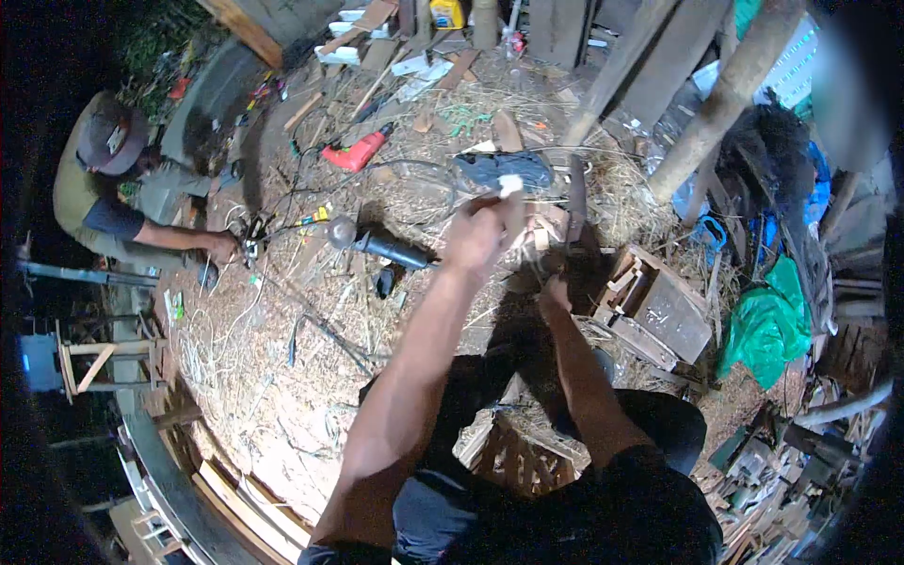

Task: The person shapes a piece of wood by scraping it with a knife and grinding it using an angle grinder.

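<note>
From my remote station I am noting the left hand (474, 237) gripping a blurred white-tipped piece (510, 188) above the ground (250, 381), inside its edges, the right hand's (556, 295) grasp being indeterminable, and am advising steady, unhurried handling.

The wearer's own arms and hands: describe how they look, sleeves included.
The left arm and right arm are bare along the forearms, with no watch or band showing. The right sleeve is short, dark and plain, and the left sleeve looks dark too. The left hand and right hand are ungloved; rings can't be made out.
</note>
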The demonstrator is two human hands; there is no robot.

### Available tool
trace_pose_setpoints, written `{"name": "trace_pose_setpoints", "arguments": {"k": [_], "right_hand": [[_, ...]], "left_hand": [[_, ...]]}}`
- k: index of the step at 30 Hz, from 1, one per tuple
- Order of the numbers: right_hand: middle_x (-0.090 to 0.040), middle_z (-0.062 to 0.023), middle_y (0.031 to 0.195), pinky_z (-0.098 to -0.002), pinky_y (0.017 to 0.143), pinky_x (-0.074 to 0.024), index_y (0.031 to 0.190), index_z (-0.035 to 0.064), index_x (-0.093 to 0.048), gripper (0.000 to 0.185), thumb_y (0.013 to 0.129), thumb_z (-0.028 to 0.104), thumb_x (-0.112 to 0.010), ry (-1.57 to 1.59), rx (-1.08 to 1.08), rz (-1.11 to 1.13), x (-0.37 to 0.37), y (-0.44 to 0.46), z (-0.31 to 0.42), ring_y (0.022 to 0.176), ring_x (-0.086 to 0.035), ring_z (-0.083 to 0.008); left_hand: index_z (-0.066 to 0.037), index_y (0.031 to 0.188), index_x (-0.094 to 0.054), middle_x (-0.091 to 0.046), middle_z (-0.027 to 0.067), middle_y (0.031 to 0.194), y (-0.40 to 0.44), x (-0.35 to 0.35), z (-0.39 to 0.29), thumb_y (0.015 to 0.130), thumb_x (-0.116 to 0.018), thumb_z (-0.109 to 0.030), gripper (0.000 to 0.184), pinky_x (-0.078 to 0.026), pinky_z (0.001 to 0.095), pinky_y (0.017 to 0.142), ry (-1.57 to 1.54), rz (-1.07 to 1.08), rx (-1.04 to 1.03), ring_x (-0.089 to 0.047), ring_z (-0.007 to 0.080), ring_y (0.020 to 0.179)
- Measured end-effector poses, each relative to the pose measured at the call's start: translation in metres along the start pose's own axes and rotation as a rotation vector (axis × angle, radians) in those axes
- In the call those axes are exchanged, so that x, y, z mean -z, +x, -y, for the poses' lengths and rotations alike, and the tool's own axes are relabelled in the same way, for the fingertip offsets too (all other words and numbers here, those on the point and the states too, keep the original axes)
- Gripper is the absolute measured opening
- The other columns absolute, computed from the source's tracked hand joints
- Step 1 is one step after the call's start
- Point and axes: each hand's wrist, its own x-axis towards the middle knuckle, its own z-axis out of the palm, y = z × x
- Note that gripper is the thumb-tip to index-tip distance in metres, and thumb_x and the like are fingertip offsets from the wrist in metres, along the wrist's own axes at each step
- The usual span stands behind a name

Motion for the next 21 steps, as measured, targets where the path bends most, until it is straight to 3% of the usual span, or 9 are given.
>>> {"name": "trace_pose_setpoints", "arguments": {"k": [1, 2, 6, 9, 11, 13, 15, 16, 21], "right_hand": [[-0.057, -0.0260, 0.115, -0.0510, 0.081, -0.0499, 0.125, -0.0012, -0.045, 0.042, 0.094, 0.028, -0.047, 0.027, 0.025, -0.010, -0.006, 0.011, -0.006, 0.100, -0.061, -0.0411], [-0.058, -0.0268, 0.112, -0.0513, 0.081, -0.0495, 0.123, -0.0014, -0.046, 0.043, 0.092, 0.029, -0.051, 0.488, -0.134, -0.143, 0.031, -0.001, 0.001, 0.099, -0.060, -0.0429], [-0.065, -0.0180, 0.081, -0.0441, 0.063, -0.0487, 0.101, 0.0035, -0.064, 0.034, 0.088, 0.034, -0.060, 0.343, -0.021, -0.412, 0.138, -0.035, 0.042, 0.071, -0.063, -0.0334], [-0.066, -0.0213, 0.084, -0.0477, 0.069, -0.0495, 0.105, -0.0002, -0.062, 0.034, 0.088, 0.029, -0.058, 0.360, 0.169, -0.379, 0.212, -0.042, 0.049, 0.079, -0.064, -0.0397], [-0.066, -0.0242, 0.086, -0.0492, 0.072, -0.0493, 0.106, -0.0019, -0.061, 0.032, 0.087, 0.024, -0.058, 0.701, 0.143, -0.377, 0.265, -0.051, 0.055, 0.084, -0.063, -0.0434], [-0.065, -0.0255, 0.086, -0.0484, 0.070, -0.0487, 0.092, -0.0011, -0.066, 0.027, 0.087, 0.025, -0.059, 0.236, 0.203, -0.475, 0.312, -0.064, 0.042, 0.083, -0.064, -0.0430], [-0.066, -0.0248, 0.087, -0.0467, 0.073, -0.0490, 0.098, -0.0010, -0.066, 0.033, 0.091, 0.030, -0.057, 0.432, 0.239, -0.451, 0.372, -0.074, 0.036, 0.082, -0.063, -0.0444], [-0.067, -0.0200, 0.082, -0.0421, 0.071, -0.0493, 0.108, -0.0012, -0.063, 0.041, 0.095, 0.036, -0.053, 0.475, 0.015, -0.456, 0.409, -0.098, 0.046, 0.077, -0.066, -0.0368], [-0.063, -0.0098, 0.075, -0.0326, 0.066, -0.0473, 0.116, 0.0013, -0.061, 0.045, 0.098, 0.041, -0.048, 0.600, 0.151, -0.557, 0.508, -0.211, 0.049, 0.071, -0.063, -0.0172]], "left_hand": [[0.005, 0.111, -0.054, -0.064, 0.0176, 0.097, -0.002, -0.003, -0.004, 0.090, -0.050, -0.008, 0.025, -0.054, 0.0354, 0.067, 0.013, -0.022, -0.029, -0.065, 0.0234, 0.082], [0.003, 0.110, -0.054, -0.065, 0.0173, 0.096, -0.002, -0.007, -0.009, 0.089, -0.051, -0.008, 0.024, -0.054, 0.0347, 0.066, 0.023, -0.038, -0.061, -0.065, 0.0228, 0.082], [0.000, 0.113, -0.054, -0.066, 0.0128, 0.087, -0.011, -0.028, -0.022, 0.092, -0.051, -0.015, 0.025, -0.047, 0.0311, 0.057, -0.028, -0.078, -0.099, -0.061, 0.0169, 0.069], [-0.003, 0.100, -0.055, -0.060, 0.0083, 0.083, -0.014, -0.043, -0.025, 0.095, -0.041, -0.018, 0.020, -0.046, 0.0342, 0.061, -0.030, -0.034, -0.145, -0.055, 0.0162, 0.070], [-0.003, 0.099, -0.055, -0.058, 0.0066, 0.082, -0.014, -0.052, -0.021, 0.096, -0.041, -0.017, 0.020, -0.046, 0.0340, 0.064, -0.177, 0.076, -0.120, -0.053, 0.0158, 0.070], [-0.003, 0.097, -0.055, -0.056, 0.0057, 0.081, -0.015, -0.060, -0.012, 0.098, -0.036, -0.016, 0.023, -0.045, 0.0338, 0.065, -0.226, 0.114, -0.096, -0.053, 0.0162, 0.070], [-0.003, 0.095, -0.054, -0.056, 0.0058, 0.080, -0.026, -0.074, -0.008, 0.098, -0.034, -0.017, 0.025, -0.044, 0.0327, 0.062, -0.265, 0.110, -0.070, -0.051, 0.0167, 0.067], [-0.004, 0.094, -0.054, -0.055, 0.0058, 0.080, -0.030, -0.085, -0.009, 0.098, -0.033, -0.018, 0.026, -0.044, 0.0321, 0.060, -0.282, 0.123, -0.060, -0.050, 0.0169, 0.066], [-0.004, 0.098, -0.053, -0.055, 0.0056, 0.078, -0.038, -0.087, 0.000, 0.094, -0.036, -0.020, 0.023, -0.033, 0.0291, 0.049, -0.269, 0.480, -0.007, -0.041, 0.0139, 0.056]]}}
